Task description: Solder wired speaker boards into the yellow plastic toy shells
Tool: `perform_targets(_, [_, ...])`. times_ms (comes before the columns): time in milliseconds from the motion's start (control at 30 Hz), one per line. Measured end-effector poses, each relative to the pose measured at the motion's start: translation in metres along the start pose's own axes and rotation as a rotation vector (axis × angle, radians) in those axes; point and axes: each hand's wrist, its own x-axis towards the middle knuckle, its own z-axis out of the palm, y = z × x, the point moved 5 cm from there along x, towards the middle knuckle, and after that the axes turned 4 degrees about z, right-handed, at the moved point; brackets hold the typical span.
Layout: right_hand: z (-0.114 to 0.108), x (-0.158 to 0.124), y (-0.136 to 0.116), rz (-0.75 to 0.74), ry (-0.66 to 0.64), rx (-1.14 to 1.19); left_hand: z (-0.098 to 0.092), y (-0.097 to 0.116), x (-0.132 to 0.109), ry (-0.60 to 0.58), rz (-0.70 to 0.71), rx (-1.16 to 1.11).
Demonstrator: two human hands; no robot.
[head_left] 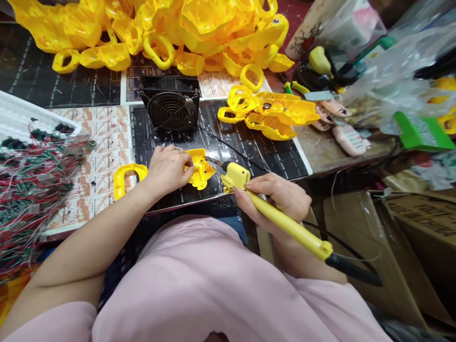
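Note:
A yellow plastic shell piece with a handle loop (123, 183) lies near the table's front edge, its inner side facing up. My left hand (170, 168) rests over the middle of it, fingers bent and gripping its raised part. From the right, my right hand (276, 197) is wrapped round a yellow soldering iron (292, 225) with a black cable at its rear. The iron's metal tip points left and reaches the right side of the shell's inner face. Whether the tip touches the plastic cannot be made out.
A black fan (171, 107) stands behind the shell. Yellow shells (199, 28) pile up at the back, with more (274, 114) at right. Wired circuit boards (39, 190) heap at left beside a white foam tray (28, 114). Pink pieces (351, 140), plastic bags and cardboard boxes (370, 247) are right.

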Motion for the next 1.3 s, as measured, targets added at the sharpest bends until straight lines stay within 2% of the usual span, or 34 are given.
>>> perform_targets(300, [0.009,-0.002,-0.001,-0.026,-0.063,0.006,-0.002,0.002,0.003,-0.012,0.003,-0.002])
perform_targets(533, [0.018,0.000,0.001,-0.008,-0.117,0.033,-0.003,0.004,0.005,-0.073,-0.012,0.061])
perform_targets(800, [0.005,0.003,0.000,0.013,0.011,0.028,-0.002,0.004,0.005,-0.090,-0.022,0.055])
perform_targets(1100, [0.003,0.002,0.004,0.047,0.010,-0.019,-0.001,0.003,0.005,-0.089,-0.016,0.054])
perform_targets(1300, [0.002,0.002,0.001,0.096,-0.013,-0.060,0.001,0.002,0.004,-0.048,0.002,0.100])
